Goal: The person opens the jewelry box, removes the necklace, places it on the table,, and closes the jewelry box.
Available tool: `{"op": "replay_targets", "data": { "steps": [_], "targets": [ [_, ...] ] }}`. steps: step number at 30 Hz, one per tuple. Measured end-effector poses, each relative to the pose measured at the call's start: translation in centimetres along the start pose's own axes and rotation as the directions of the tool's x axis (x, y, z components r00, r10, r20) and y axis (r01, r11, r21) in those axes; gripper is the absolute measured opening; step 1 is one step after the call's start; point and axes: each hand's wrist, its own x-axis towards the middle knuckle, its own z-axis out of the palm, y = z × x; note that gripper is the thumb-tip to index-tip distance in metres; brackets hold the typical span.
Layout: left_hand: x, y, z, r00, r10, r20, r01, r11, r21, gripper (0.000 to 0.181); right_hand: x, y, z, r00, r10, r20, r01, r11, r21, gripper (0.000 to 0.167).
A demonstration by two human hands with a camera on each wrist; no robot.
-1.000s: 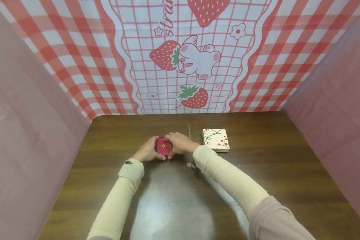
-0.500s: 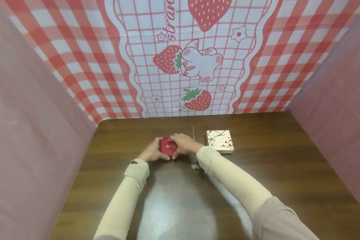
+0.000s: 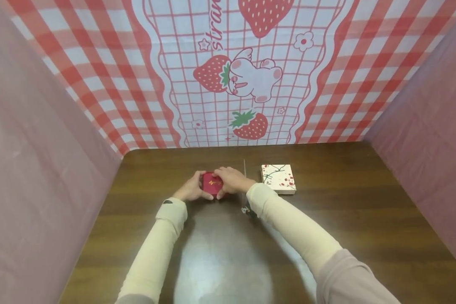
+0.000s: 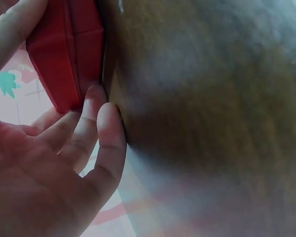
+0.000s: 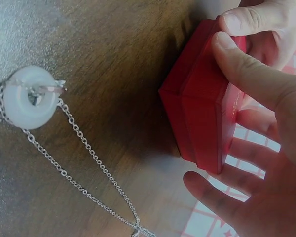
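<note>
A red jewellery box (image 3: 212, 184) with gold lettering on its top sits on the table between both hands. Its lid is down, with a seam running along the sides in the right wrist view. From the left, my left hand (image 3: 191, 188) grips it, thumb toward the near side and fingers round the far side. My right hand (image 3: 233, 180) holds the opposite side, its thumb (image 5: 237, 59) near the edge of the lid. Beside the right hand lies a silver chain necklace (image 5: 91, 150) with a white ring-shaped pendant (image 5: 19, 106). What the box contains is hidden.
To the right of the right hand lies a flat, cream square box (image 3: 278, 179) with a red flower and branch print. A strawberry-print cloth (image 3: 251, 84) hangs behind the wooden table (image 3: 365, 219), and pinkish cloth walls (image 3: 49, 169) stand at both sides.
The head view has shifted slightly, moving the whole scene a little in frame. Both hands keep their hold on the red box, with hardly any visible movement of the fingers.
</note>
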Motion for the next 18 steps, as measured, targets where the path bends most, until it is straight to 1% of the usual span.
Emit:
{"op": "replay_targets", "data": {
  "steps": [3, 5, 10, 15, 18],
  "targets": [
    [0.13, -0.32, 0.2, 1.0, -0.017, 0.017, 0.017, 1.0, -0.002, 0.099, 0.0, 0.11, 0.13, 0.999, 0.001, 0.033, -0.001, 1.0, 0.005, 0.074],
    [0.16, -0.41, 0.28, 0.999, -0.027, 0.025, 0.027, 0.999, -0.02, 0.099, -0.04, 0.18, 0.22, 0.999, -0.002, 0.052, 0.001, 1.0, 0.007, 0.074],
    [0.32, -0.17, 0.02, 1.0, -0.013, 0.011, 0.013, 0.998, -0.056, 0.097, 0.07, 0.18, -0.09, 1.0, 0.002, 0.026, -0.002, 1.0, 0.004, 0.073],
    [0.34, -0.1, -0.15, 1.0, -0.022, 0.011, 0.022, 0.999, -0.033, 0.097, 0.29, 0.06, -0.33, 0.999, 0.011, 0.048, -0.011, 1.0, -0.002, 0.076],
    [0.42, -0.22, 0.0, 1.0, -0.026, 0.012, 0.026, 0.999, -0.03, 0.097, 0.33, 0.09, -0.15, 0.999, 0.016, 0.05, -0.015, 1.0, -0.016, 0.077]
  ]
}}
